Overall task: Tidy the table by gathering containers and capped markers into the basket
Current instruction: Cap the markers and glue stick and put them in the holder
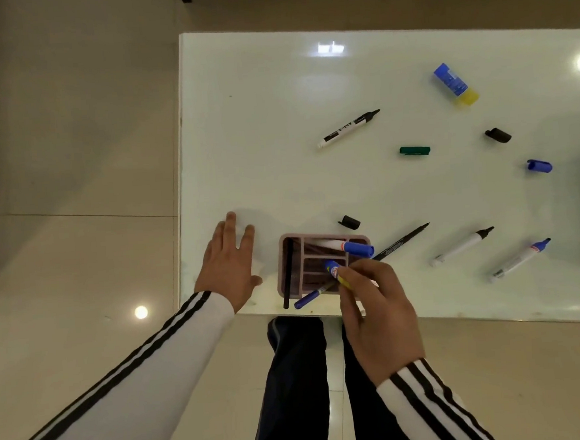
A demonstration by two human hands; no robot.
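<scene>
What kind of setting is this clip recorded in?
Probably an indoor room set up for a desk-tidying recording, perhaps an office or a study room; I cannot tell which. A glossy white table stands on a tiled floor that reflects ceiling lights, and on it are loose markers, caps and a pink organiser.

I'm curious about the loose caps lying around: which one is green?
The green cap lies mid-table, just below the uncapped black marker. The other loose caps are black or blue.
</scene>
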